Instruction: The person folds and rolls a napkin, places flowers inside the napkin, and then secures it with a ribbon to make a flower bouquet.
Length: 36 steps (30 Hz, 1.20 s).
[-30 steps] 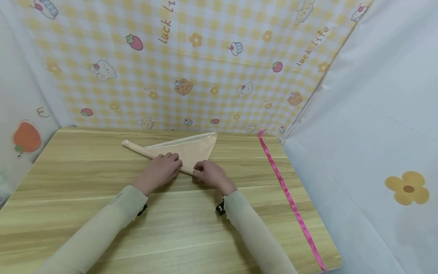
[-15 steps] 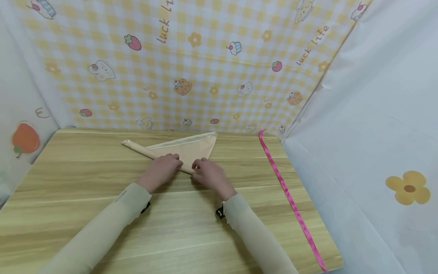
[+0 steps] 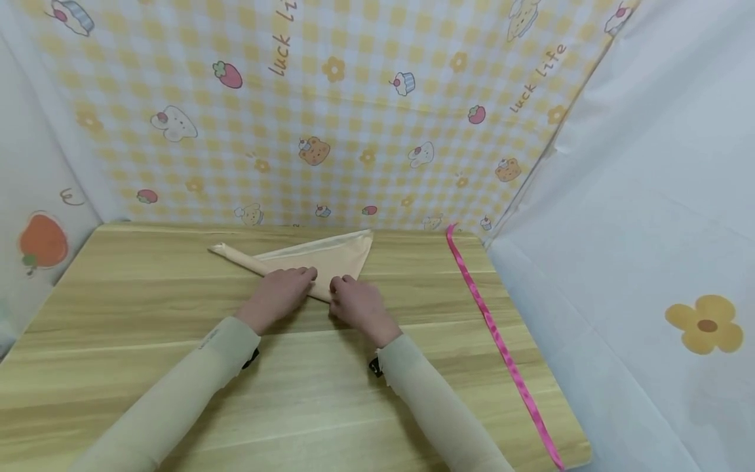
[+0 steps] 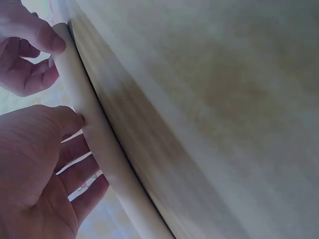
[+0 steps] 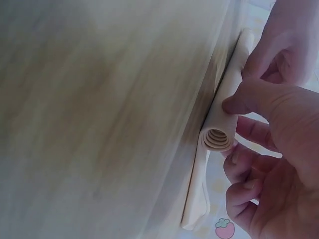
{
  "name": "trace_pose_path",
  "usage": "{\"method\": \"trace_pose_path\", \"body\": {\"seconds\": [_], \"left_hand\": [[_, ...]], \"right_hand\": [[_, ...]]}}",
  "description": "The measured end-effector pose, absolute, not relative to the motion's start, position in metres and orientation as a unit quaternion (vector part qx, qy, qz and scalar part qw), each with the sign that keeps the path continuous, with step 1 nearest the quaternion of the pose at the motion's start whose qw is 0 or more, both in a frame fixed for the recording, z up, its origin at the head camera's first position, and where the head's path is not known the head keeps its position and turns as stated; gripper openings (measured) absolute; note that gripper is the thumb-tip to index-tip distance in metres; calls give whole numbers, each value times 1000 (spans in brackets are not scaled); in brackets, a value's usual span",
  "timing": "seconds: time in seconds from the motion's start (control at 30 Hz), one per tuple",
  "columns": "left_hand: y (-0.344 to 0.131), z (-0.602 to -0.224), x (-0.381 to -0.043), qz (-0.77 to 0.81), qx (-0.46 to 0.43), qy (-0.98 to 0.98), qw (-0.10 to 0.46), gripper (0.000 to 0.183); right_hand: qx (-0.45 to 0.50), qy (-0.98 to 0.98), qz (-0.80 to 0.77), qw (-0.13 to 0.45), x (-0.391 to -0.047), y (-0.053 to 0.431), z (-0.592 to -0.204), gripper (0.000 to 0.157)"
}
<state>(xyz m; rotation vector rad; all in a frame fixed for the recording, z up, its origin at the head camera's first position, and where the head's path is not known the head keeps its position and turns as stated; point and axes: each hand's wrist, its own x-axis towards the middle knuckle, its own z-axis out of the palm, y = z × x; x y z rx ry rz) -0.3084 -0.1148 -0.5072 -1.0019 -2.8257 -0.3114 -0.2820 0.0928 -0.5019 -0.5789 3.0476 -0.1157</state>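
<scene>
A peach-coloured cloth [image 3: 337, 260] lies near the back of the table, its near edge wound into a slanting roll [image 3: 243, 261] and its far part spread as a triangular flap. Against the middle of the roll, my left hand [image 3: 280, 294] holds it between thumb and fingers. My right hand [image 3: 361, 307] grips the roll's right end. In the right wrist view the thumb presses the rolled cloth [image 5: 219, 114] while fingers curl at its other side; spiral layers show in the open end. The left wrist view shows both thumbs along the roll [image 4: 99, 134].
To the right, a pink ribbon [image 3: 494, 328] stretches from the back of the wooden table [image 3: 307, 400] to its front corner. A yellow checked cloth wall [image 3: 354, 118] rises behind the table, with white sheeting [image 3: 625, 262] along the right side.
My right hand has shifted slightly left along the roll's end, and its fingers are drawn in more. The left hand has moved very little. The roll stays almost where it was.
</scene>
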Motion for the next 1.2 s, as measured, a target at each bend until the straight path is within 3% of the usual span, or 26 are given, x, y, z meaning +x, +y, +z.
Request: {"method": "trace_pose_path", "body": {"seconds": [0.23, 0.47, 0.6, 0.87, 1.07, 1.2], "left_hand": [[-120, -505, -299, -92, -335, -936, 57, 6], [-123, -506, -291, -94, -349, -928, 89, 5], [-123, -506, -293, -117, -345, -929, 70, 3], [-123, -505, -299, -144, -336, -929, 61, 16], [-121, -501, -302, -118, -333, -932, 78, 36], [-120, -501, -299, -101, -341, -931, 74, 22]], "right_hand": [[-177, 976, -108, 69, -283, 95, -503, 32], [-159, 950, -239, 122, -284, 107, -507, 22], [-153, 939, -274, 144, -285, 109, -508, 21], [-181, 959, -190, 105, -280, 109, -505, 34], [-189, 969, -147, 61, -277, 108, -505, 31], [-186, 970, -144, 63, -279, 109, -507, 30]]}}
